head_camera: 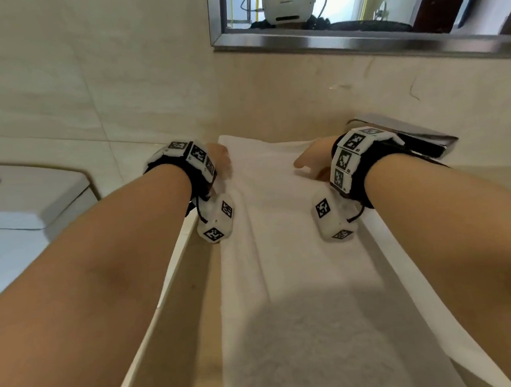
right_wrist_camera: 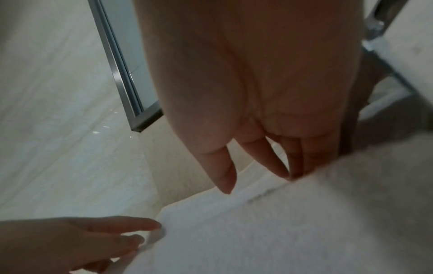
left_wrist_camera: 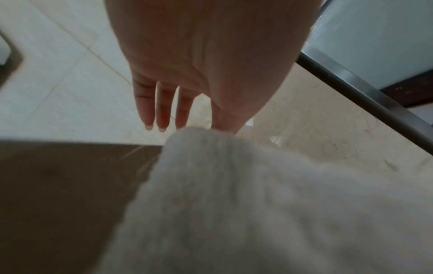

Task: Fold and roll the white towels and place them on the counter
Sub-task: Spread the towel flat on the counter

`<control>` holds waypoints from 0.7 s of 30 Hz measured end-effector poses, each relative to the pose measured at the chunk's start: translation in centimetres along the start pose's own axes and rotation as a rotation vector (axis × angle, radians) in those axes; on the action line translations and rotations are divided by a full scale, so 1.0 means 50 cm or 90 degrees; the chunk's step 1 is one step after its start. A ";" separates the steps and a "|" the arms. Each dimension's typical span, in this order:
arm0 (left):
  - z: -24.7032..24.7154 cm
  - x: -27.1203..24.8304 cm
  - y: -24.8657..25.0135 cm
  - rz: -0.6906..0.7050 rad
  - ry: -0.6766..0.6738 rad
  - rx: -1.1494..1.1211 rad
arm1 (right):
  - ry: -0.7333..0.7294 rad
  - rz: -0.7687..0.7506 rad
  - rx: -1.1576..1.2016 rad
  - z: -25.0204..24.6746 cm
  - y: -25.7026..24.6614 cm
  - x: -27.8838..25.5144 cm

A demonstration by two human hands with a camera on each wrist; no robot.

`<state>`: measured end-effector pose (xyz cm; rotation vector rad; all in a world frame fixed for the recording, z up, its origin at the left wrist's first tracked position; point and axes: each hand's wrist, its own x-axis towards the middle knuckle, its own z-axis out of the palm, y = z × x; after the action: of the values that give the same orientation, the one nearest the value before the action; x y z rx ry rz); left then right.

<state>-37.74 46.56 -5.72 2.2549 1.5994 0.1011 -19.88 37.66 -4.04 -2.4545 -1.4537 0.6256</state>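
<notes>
A white towel [head_camera: 285,253] lies on the beige counter [head_camera: 202,307] as a long strip running away from me to the wall. My left hand [head_camera: 221,160] is at its far left corner. In the left wrist view the towel [left_wrist_camera: 234,204] rises in a peak to the left hand [left_wrist_camera: 187,126], held between thumb and forefinger; the other fingers are straight. In the right wrist view the left hand [right_wrist_camera: 93,237] pinches the hem. My right hand [head_camera: 310,160] is at the far right edge. Its fingers [right_wrist_camera: 276,163] point straight down, tips touching the towel [right_wrist_camera: 281,231] behind a raised fold.
A toilet tank [head_camera: 15,210] stands left of the counter. A steel-framed mirror [head_camera: 327,39] hangs on the tiled wall behind. A chrome fitting [head_camera: 414,137] sits at the back right, just beyond my right wrist. A white strip [head_camera: 420,296] runs along the towel's right side.
</notes>
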 end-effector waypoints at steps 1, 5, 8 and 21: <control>-0.004 -0.013 -0.002 0.002 0.006 -0.001 | -0.002 0.003 0.044 -0.006 0.001 -0.011; -0.040 -0.092 -0.001 -0.005 0.014 0.035 | -0.053 0.043 0.131 -0.034 -0.003 -0.070; -0.069 -0.176 0.018 0.003 -0.008 0.048 | -0.098 0.043 0.125 -0.041 -0.003 -0.126; -0.001 -0.496 0.044 0.011 -0.182 -0.016 | -0.156 -0.008 -0.044 0.032 0.077 -0.420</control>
<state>-44.54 23.04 -1.11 2.1501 1.4206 -0.1866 -26.45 17.41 -1.81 -2.4898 -1.6009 0.9160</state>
